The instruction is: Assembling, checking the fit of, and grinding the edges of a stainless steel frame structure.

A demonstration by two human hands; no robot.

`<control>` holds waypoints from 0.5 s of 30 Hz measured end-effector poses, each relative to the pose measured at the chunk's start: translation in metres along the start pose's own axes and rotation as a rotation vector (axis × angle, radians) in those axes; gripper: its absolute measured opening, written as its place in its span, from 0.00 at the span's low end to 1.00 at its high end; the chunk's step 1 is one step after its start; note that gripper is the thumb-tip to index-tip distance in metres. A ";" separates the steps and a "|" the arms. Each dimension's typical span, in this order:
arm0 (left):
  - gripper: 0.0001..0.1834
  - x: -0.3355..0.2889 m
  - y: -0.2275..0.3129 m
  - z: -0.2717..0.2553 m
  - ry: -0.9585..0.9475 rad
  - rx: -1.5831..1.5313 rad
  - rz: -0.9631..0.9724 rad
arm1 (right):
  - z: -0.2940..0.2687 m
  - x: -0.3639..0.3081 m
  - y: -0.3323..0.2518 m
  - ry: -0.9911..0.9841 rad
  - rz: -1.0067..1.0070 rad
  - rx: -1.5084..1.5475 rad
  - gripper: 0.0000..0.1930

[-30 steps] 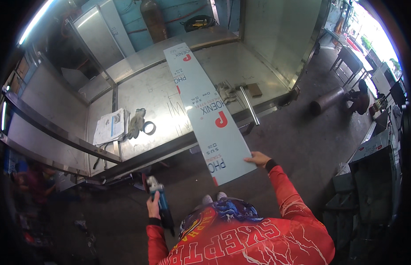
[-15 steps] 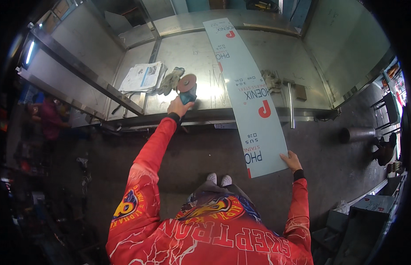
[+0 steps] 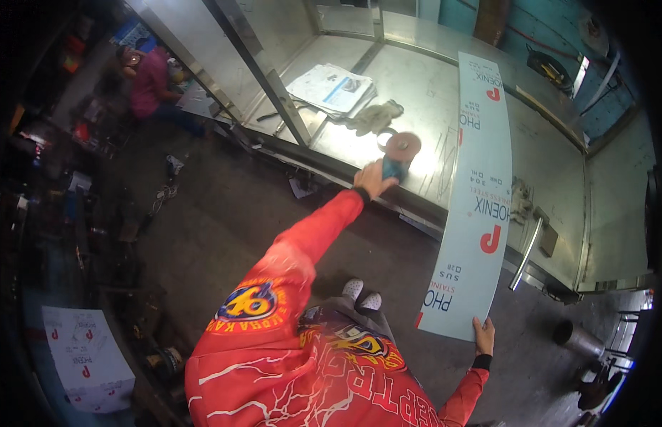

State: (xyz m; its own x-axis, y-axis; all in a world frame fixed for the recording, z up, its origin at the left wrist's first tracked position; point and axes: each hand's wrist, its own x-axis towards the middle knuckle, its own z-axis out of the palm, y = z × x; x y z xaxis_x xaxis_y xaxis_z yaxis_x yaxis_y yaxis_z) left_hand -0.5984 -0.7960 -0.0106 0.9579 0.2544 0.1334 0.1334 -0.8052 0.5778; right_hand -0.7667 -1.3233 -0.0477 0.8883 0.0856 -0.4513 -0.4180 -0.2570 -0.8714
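My left hand (image 3: 374, 179) is closed around the body of a teal angle grinder (image 3: 395, 169), whose reddish-brown disc (image 3: 402, 146) faces up over the steel bench top. A long, narrow metal sheet (image 3: 465, 245) with printed pale blue film lies across the bench, its near end jutting out past the front edge. At that end's right corner my right hand (image 3: 484, 336) grips the sheet. Just beyond the grinder is a crumpled work glove (image 3: 377, 117). Another glove (image 3: 520, 202) shows partly beside the sheet, near a hammer (image 3: 528, 249) with a metal handle overhanging the bench edge.
A stack of papers (image 3: 334, 88) rests on the bench (image 3: 416, 78), framed by metal posts (image 3: 263, 71). At the far left a person in a dark pink shirt (image 3: 149, 82) sits low. A film-covered sheet (image 3: 89, 359) stands lower left; a metal cylinder (image 3: 579, 339) lies at right.
My view has turned left, so the bench and sheet appear farther right and tilted. The seated person and lower-left sheet show more clearly. Both hands keep their holds.
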 end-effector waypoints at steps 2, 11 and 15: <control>0.33 -0.053 -0.011 -0.032 -0.006 -0.211 -0.069 | 0.000 0.003 0.002 -0.020 0.055 0.047 0.22; 0.31 -0.158 -0.107 -0.165 0.300 -0.212 -0.417 | -0.013 0.019 0.000 -0.204 0.120 0.188 0.26; 0.36 -0.128 -0.187 -0.217 0.472 0.006 -0.426 | -0.019 0.029 -0.012 -0.247 0.217 0.106 0.28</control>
State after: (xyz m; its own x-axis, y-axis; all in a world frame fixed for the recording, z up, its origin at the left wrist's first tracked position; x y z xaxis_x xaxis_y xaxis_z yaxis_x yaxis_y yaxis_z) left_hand -0.8013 -0.5613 0.0391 0.6053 0.7607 0.2345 0.4805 -0.5840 0.6542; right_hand -0.7318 -1.3363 -0.0465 0.7085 0.2739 -0.6504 -0.6213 -0.1950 -0.7589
